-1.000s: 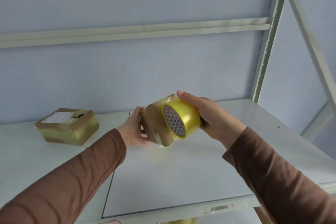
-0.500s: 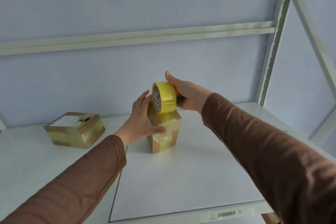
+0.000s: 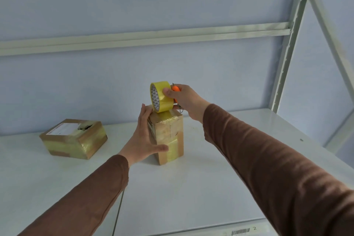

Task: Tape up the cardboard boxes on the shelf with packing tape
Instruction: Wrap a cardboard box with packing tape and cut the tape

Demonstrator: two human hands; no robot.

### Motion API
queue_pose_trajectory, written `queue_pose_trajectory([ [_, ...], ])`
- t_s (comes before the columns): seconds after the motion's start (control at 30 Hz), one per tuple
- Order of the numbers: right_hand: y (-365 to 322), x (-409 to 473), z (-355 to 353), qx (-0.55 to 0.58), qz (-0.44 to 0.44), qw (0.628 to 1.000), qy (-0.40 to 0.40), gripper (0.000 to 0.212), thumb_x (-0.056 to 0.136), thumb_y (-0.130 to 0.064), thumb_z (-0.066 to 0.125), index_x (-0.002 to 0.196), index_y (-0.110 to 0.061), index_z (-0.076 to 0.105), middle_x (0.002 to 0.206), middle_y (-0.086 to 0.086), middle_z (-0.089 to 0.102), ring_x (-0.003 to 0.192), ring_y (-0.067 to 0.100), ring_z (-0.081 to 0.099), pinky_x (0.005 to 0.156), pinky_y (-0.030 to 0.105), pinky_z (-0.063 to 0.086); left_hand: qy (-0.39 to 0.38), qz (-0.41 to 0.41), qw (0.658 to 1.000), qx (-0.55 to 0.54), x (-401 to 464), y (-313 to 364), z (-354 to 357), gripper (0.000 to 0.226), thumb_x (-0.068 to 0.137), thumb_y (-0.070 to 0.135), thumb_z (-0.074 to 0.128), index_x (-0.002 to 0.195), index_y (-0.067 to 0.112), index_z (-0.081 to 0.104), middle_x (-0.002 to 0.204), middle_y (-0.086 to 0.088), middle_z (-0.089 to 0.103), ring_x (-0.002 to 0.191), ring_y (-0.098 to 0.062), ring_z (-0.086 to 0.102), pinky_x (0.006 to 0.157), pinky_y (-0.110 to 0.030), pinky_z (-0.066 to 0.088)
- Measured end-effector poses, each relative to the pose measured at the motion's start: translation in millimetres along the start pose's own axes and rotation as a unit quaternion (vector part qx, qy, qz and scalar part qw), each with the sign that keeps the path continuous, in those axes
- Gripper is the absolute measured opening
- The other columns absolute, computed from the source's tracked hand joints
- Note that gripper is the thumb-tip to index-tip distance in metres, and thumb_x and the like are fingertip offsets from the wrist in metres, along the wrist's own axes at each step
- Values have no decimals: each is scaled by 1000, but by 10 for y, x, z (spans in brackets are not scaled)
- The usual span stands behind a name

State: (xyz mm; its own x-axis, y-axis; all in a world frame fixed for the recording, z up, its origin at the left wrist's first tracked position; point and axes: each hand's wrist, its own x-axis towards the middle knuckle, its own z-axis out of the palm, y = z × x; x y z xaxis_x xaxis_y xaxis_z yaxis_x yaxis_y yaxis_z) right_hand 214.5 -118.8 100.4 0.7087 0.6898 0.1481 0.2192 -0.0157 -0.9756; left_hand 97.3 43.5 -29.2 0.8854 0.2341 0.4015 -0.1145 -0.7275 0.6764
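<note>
Head view: left hand [image 3: 142,141] lies flat against the upright box [image 3: 168,136]; right hand [image 3: 183,99] grips the tape roll [image 3: 160,99].

Your left hand [image 3: 142,141] covers the left face of the upright box [image 3: 168,137], so its taping there stays hidden from you. Above the box, your right hand [image 3: 183,99] hides most of the orange tool [image 3: 175,89]. Left of the box, the second box's label [image 3: 62,128] is too small to read.
</note>
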Motion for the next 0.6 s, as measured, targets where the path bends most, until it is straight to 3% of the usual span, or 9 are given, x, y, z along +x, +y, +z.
queue_pose_trajectory([
  [0.07, 10, 22, -7, -4, -1, 1000, 2, 49, 99, -33, 67, 127, 7, 58, 128, 27, 64, 93, 23, 64, 98, 54, 55, 17, -4, 999, 50, 28, -20, 50, 145, 52, 73, 89, 157, 49, -8, 164, 28, -18, 154, 2, -14, 127, -47, 15],
  [0.17, 36, 49, 13, -8, -3, 1000, 3, 54, 99, -33, 67, 129, 10, 55, 131, 31, 60, 92, 28, 64, 98, 57, 54, 37, 0, 999, 38, 63, 21, 72, 135, 57, 73, 86, 157, 45, 0, 164, 28, -8, 155, 1, -4, 125, -52, 24],
  [0.23, 55, 85, 12, -12, -1, 1000, 10, 54, 100, -34, 66, 129, 10, 54, 132, 31, 59, 96, 35, 67, 97, 58, 54, 29, -4, 999, 38, 57, 34, 60, 138, 56, 80, 82, 157, 49, -6, 164, 30, -14, 156, -1, -7, 126, -54, 21],
  [0.3, 62, 112, 4, -13, 0, 1000, 9, 52, 99, -35, 66, 127, 7, 57, 131, 30, 61, 95, 29, 65, 97, 56, 55, 59, -6, 997, 48, -5, 38, 68, 141, 55, 84, 80, 156, 53, -13, 166, 27, -18, 157, -5, -7, 126, -56, 18],
  [0.37, 65, 132, 9, -14, 0, 1000, -1, 47, 99, -36, 67, 125, 4, 61, 118, 26, 68, 93, 26, 64, 97, 53, 57, 136, 53, 985, 91, -127, 45, 114, 137, 57, 85, 79, 160, 44, -2, 170, 16, -4, 158, -10, 3, 125, -57, 22],
  [0.43, 59, 140, 27, -18, -3, 1000, -9, 49, 99, -36, 66, 124, 5, 60, 101, 14, 65, 90, 26, 62, 93, 49, 58, 190, 161, 951, 182, -223, 10, 183, 120, 63, 84, 74, 155, 26, 24, 163, -2, 21, 153, -15, 18, 121, -58, 27],
  [0.5, 57, 153, 41, -21, -7, 1000, -12, 50, 99, -36, 66, 124, 7, 59, 98, 10, 62, 88, 26, 61, 86, 47, 58, 191, 232, 922, 245, -246, -25, 214, 106, 65, 80, 73, 142, 17, 37, 149, -9, 36, 143, -25, 33, 118, -52, 33],
  [0.6, 59, 172, 40, -22, -6, 1000, -18, 49, 100, -35, 66, 123, 7, 60, 97, 10, 62, 87, 25, 62, 78, 40, 55, 162, 297, 878, 338, -180, -76, 142, 88, 68, 66, 82, 134, 20, 46, 138, -7, 43, 131, -31, 42, 117, -40, 33],
])
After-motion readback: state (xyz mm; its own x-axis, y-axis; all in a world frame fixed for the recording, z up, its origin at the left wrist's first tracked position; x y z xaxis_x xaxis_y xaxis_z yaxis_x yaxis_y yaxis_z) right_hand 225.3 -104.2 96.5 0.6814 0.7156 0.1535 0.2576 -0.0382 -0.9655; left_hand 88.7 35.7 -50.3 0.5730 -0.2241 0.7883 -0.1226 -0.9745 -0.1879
